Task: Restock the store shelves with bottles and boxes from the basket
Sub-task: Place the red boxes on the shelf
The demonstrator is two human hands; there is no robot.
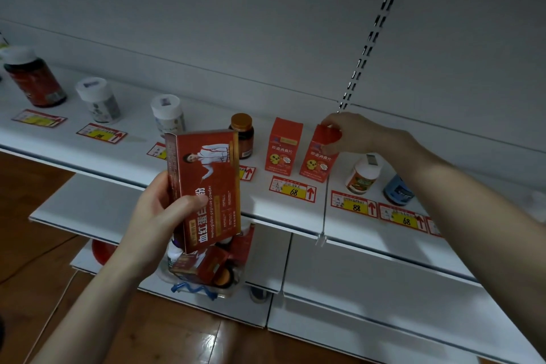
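My left hand (153, 216) holds a tall red box (206, 186) upright in front of the white shelf (280, 216). My right hand (363, 134) grips the top of a small red box (317, 161) that stands tilted on the shelf, right beside a matching small red box (283, 151). Below, the basket (204, 289) with blue handles holds more red boxes and bottles, partly hidden behind the tall box.
Bottles line the shelf: a dark red one (35, 80), two white-capped ones (99, 99) (168, 115), an amber jar (243, 134), a white bottle (363, 174) and a blue one (399, 189). Price tags (294, 189) lie along the front edge. Lower shelves and a wooden floor are below.
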